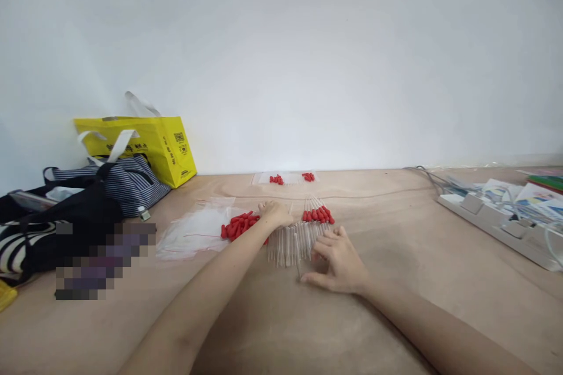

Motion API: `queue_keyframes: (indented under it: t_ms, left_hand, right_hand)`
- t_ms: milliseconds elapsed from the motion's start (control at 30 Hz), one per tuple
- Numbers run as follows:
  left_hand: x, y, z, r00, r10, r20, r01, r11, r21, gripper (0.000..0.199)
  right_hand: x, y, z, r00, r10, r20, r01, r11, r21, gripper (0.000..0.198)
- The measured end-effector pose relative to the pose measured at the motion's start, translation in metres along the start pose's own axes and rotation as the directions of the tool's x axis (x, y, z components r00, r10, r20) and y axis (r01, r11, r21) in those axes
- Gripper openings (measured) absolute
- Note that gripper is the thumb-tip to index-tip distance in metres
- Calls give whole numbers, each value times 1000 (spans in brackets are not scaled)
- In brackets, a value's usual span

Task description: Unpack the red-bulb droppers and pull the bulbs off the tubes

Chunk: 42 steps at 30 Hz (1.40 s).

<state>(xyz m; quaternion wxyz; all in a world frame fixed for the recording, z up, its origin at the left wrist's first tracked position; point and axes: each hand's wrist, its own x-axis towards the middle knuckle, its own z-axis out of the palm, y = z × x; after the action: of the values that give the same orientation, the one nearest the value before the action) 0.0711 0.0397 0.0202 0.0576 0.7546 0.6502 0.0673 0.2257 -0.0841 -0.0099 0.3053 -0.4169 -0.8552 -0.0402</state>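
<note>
A loose heap of red rubber bulbs [240, 226] lies in the middle of the table, to the left of a row of clear dropper tubes [285, 246]. Just behind the row, several tubes fitted with red bulbs [317, 214] lie side by side. My left hand [275, 214] reaches in between the heap and the tubes; its fingers are bent and their tips are hidden. At the right end of the row is my right hand [338, 262], fingers curved and thumb apart from them. One tube end lies close by that thumb; whether they touch is unclear.
Clear plastic bags [189, 234] lie left of the bulbs. Small bags with red-bulbed droppers [284, 178] lie near the wall. A yellow bag [171, 152], a striped pouch [132, 184] and a black bag [79, 217] stand left. A power strip [497, 228] with cables lies right.
</note>
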Motion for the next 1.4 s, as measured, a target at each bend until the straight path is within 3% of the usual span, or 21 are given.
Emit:
queue_keyframes:
  t_ms: [100, 233, 500, 633, 767, 933, 1067, 1400]
  left_hand:
    - [1, -3, 0, 998, -48, -47, 48, 999, 4, 17]
    - [-7, -12, -9, 987, -41, -157, 36, 999, -35, 21]
    - [-63, -53, -25, 932, 142, -334, -189, 976, -112, 16]
    - [-95, -69, -15, 847, 309, -432, -395, 911, -122, 14]
    - [-116, -73, 0, 743, 425, -516, -507, 862, -20, 12]
    - [-127, -61, 11, 643, 569, -513, -626, 776, 77, 11]
    - [-128, -55, 13, 595, 587, -549, -648, 754, 103, 15]
    - [-129, -59, 11, 590, 618, -519, -641, 750, 164, 16]
  right_hand:
    - [3, -10, 10, 998, -50, 28, 50, 999, -16, 48]
    - [7, -7, 21, 998, -62, -4, 61, 994, -93, 43]
    - [15, 2, 29, 977, -108, -185, 78, 984, -160, 36]
    - [14, 2, 26, 950, -65, -304, 20, 989, -148, 34]
    - [12, 1, 18, 901, 21, -434, -82, 989, -122, 24]
    - [11, -7, 17, 926, -173, -334, 112, 974, -195, 31]
    - [11, -11, 26, 912, -295, -286, 238, 947, -217, 17]
    - [7, -18, 28, 951, -248, -183, 212, 957, -198, 19]
